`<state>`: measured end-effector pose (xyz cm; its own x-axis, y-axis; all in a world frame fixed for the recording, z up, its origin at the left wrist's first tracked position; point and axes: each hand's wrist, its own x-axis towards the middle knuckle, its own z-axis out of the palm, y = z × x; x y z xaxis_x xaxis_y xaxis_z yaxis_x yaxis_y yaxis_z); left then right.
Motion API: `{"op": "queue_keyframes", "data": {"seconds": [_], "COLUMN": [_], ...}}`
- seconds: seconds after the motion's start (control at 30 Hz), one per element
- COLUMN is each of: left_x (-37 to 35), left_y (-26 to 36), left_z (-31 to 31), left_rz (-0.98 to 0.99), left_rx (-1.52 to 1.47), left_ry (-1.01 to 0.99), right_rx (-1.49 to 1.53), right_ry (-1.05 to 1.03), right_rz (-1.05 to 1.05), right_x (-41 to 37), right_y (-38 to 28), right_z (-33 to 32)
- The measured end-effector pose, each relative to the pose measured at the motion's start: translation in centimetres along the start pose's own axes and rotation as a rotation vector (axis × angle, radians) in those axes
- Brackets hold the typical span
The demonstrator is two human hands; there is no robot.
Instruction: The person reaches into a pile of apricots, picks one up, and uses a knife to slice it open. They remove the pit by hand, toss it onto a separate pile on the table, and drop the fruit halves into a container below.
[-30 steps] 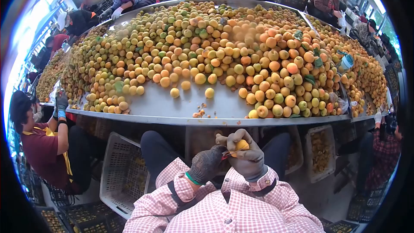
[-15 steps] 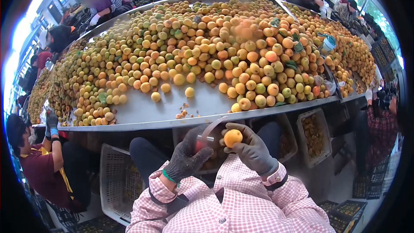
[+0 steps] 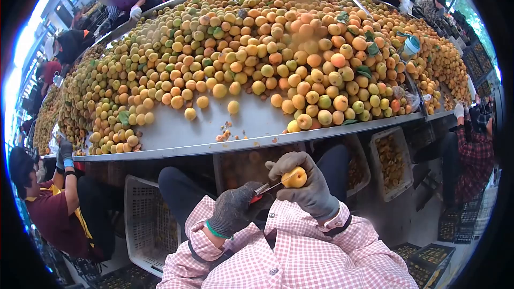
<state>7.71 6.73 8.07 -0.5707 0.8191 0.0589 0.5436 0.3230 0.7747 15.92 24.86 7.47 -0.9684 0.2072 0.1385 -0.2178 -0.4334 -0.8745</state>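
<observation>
My gloved left hand (image 3: 231, 210) is closed around the red handle of a small knife (image 3: 261, 189). Its thin blade points right and meets the side of an apricot (image 3: 295, 177); how deep it goes cannot be made out. Fingers and thumb of my gloved right hand (image 3: 311, 192) grip that apricot, with its front face uncovered. Both hands are above my lap, just short of the metal table (image 3: 176, 128). A large heap of yellow-orange apricots (image 3: 214, 53) covers much of the tabletop.
Below the table edge are crates with fruit pieces, one pale crate (image 3: 393, 166) to the right. A white crate (image 3: 142, 225) stands by my left leg. Co-workers sit around the table, one in a maroon shirt (image 3: 53, 211) at left. A blue cup (image 3: 410, 47) sits among the fruit.
The knife, raised and blurred before, has come down so its blade meets the apricot. My right hand has turned the apricot and shifted slightly. The view has moved a little.
</observation>
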Motion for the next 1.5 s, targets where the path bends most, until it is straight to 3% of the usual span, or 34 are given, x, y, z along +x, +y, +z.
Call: {"op": "queue_keyframes", "data": {"seconds": [0.37,0.67,0.83,0.9,1.03,1.07,1.13,1.23,1.3,1.4,1.5], "left_x": [0.0,1.3,2.6,2.9,3.2,3.0,3.1,3.1,2.5,1.7,2.1], "left_y": [0.4,-1.6,-1.9,-2.1,-2.3,-1.9,-1.8,-2.1,-1.2,-2.0,-2.4], "left_z": [-0.3,2.0,2.8,3.3,3.7,3.3,2.4,1.7,2.3,3.6,2.8], "left_rz": [-0.001,0.063,0.097,0.008,0.061,0.024,-0.016,-0.048,-0.092,-0.189,-0.285], "left_rx": [0.039,-0.047,-0.089,-0.023,-0.147,-0.084,-0.023,0.071,-0.112,-0.201,-0.026], "left_ry": [-0.011,0.067,0.139,0.156,0.178,0.135,0.093,-0.005,0.069,0.079,0.042], "right_rx": [0.133,0.112,0.008,-0.033,-0.087,-0.087,0.126,-0.056,0.002,0.346,0.256], "right_ry": [-0.012,0.133,0.319,0.332,0.292,0.291,0.225,0.184,0.136,0.128,0.133], "right_rz": [-0.007,-0.094,-0.088,-0.073,-0.047,-0.046,0.197,0.235,0.165,0.051,0.077], "right_x": [0.5,0.3,0.6,0.7,0.8,1.0,1.5,1.6,1.3,1.3,1.9], "right_y": [0.1,1.8,1.5,1.4,2.0,1.9,1.3,1.0,1.4,2.4,2.9], "right_z": [1.4,2.8,3.6,3.8,3.0,2.7,1.7,0.7,1.0,1.5,1.1]}}
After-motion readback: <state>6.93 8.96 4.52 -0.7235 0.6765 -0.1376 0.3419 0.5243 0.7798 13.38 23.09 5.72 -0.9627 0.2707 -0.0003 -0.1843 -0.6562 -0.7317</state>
